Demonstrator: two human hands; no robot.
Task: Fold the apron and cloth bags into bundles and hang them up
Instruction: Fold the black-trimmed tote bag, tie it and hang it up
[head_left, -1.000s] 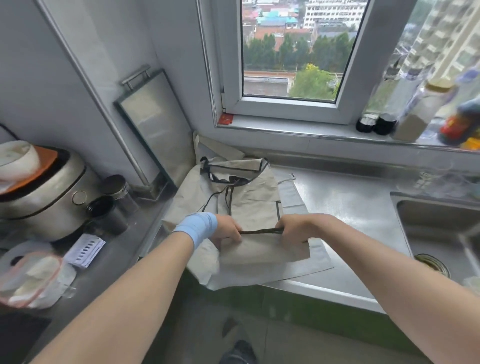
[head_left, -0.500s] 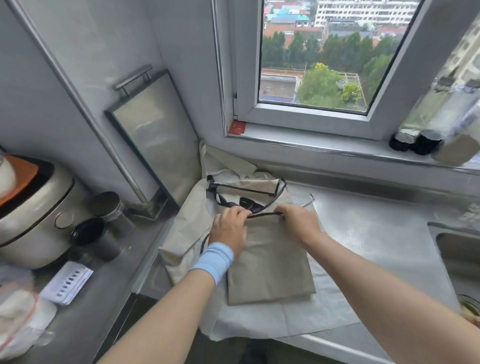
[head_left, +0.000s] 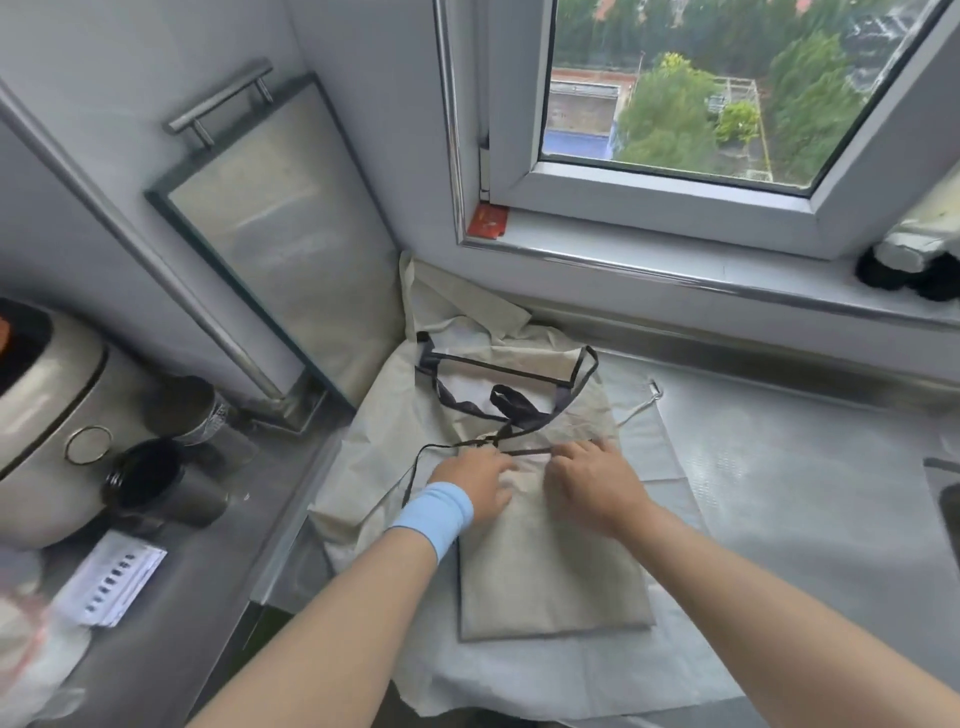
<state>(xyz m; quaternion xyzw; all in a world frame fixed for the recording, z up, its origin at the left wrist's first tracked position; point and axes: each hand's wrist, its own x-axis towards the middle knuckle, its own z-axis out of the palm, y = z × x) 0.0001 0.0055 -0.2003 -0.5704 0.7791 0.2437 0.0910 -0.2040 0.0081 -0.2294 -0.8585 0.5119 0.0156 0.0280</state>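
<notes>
A beige apron (head_left: 550, 577) with black trim lies folded on the steel counter, its bib and black straps (head_left: 511, 408) spread toward the wall. Under it lie pale cloth bags (head_left: 582, 675), one with a thin drawstring at the right. My left hand (head_left: 475, 486), a blue band on its wrist, and my right hand (head_left: 595, 480) rest side by side on the folded edge of the apron. Both press the black-trimmed fold down with fingers bent over it. Whether the fingertips pinch the trim is not visible.
A steel cutting board (head_left: 275, 234) leans against the wall at the left. Two dark cups (head_left: 156, 478) and a rice cooker (head_left: 36, 415) stand on the lower counter to the left. The window sill (head_left: 675, 270) holds bottles at the right. The sink edge (head_left: 945, 493) shows far right.
Both hands carried the apron's lower edge up from near the counter front and laid it over toward the bib. They have since settled lower on the fold, closer together.
</notes>
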